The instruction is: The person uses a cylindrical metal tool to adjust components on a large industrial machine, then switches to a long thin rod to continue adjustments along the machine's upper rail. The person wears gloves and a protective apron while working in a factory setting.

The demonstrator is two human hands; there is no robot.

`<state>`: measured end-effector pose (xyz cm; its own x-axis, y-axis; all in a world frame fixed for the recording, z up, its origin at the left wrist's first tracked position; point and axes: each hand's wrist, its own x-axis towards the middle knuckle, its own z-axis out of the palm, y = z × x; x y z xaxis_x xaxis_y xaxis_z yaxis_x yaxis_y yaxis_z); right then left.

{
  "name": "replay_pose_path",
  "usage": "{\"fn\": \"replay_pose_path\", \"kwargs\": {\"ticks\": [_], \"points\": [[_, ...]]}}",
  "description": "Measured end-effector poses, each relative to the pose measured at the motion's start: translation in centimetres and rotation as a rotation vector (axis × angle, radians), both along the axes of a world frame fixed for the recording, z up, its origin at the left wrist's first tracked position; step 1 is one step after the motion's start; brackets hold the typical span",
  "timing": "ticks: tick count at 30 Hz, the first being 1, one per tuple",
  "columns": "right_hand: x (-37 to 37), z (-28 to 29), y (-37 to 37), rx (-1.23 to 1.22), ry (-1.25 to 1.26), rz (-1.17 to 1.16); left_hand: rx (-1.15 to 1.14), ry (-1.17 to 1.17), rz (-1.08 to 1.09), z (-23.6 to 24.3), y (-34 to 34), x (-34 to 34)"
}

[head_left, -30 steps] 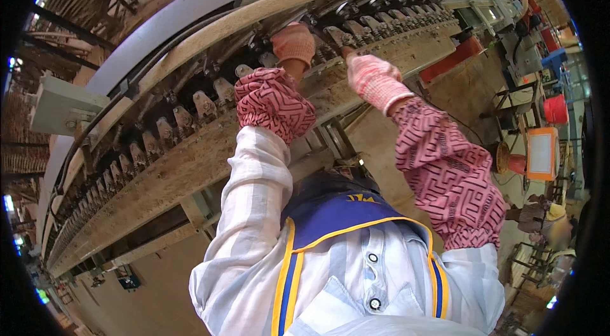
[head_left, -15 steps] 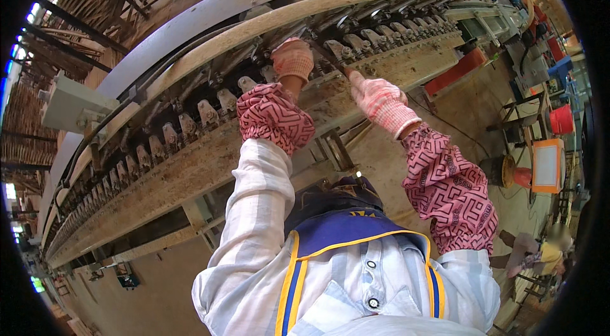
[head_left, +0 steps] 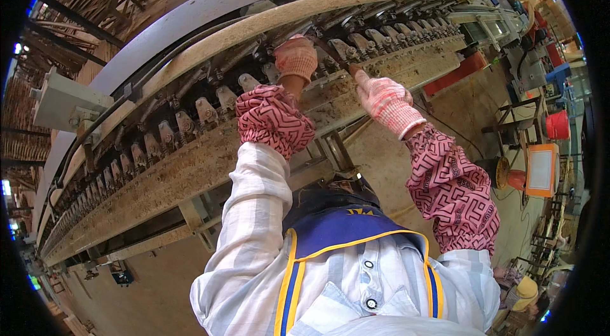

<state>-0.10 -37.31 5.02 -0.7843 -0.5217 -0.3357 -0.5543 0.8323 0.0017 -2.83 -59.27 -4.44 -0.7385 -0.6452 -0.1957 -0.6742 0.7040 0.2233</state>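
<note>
A long machine crosses in front of me, with a row of dusty metal clamps [head_left: 206, 110] along its beam [head_left: 184, 151]. My left hand [head_left: 296, 57], in a whitish-pink work glove, is closed among the clamps near the middle of the row. What its fingers grip, if anything, is hidden. To its right, my gloved right hand [head_left: 384, 96] is closed round the brown handle of a slim dark tool [head_left: 353, 69]. The tool points up and left into the clamp row, close to my left hand; its exact kind cannot be made out.
Above the clamps runs a pale curved rail [head_left: 197, 43], with a grey box [head_left: 73, 104] at its left end. Stacked sticks [head_left: 95, 2] stand beyond the machine. At the right are a red bucket [head_left: 557, 125], an orange-framed panel [head_left: 542, 171] and another person [head_left: 525, 294] farther off.
Both hands keep nearly the same place and grip. The view has shifted slightly, and the right hand with the tool sits a little further right.
</note>
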Motion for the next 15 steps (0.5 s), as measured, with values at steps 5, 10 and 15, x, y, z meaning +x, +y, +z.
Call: {"fn": "replay_pose_path", "kwargs": {"ticks": [5, 10, 15], "points": [[-0.3, 0.7, -0.4, 0.055, 0.022, 0.075, -0.01, -0.004, 0.006, 0.1, 0.0, 0.0], [0.1, 4.8, -2.3, 0.224, -0.065, 0.033, -0.103, 0.107, -0.043, 0.4, 0.5, 0.6], [0.0, 6.7, -3.8, 0.311, -0.084, 0.139, 0.048, 0.144, -0.019, -0.3, -0.2, 0.5]]}}
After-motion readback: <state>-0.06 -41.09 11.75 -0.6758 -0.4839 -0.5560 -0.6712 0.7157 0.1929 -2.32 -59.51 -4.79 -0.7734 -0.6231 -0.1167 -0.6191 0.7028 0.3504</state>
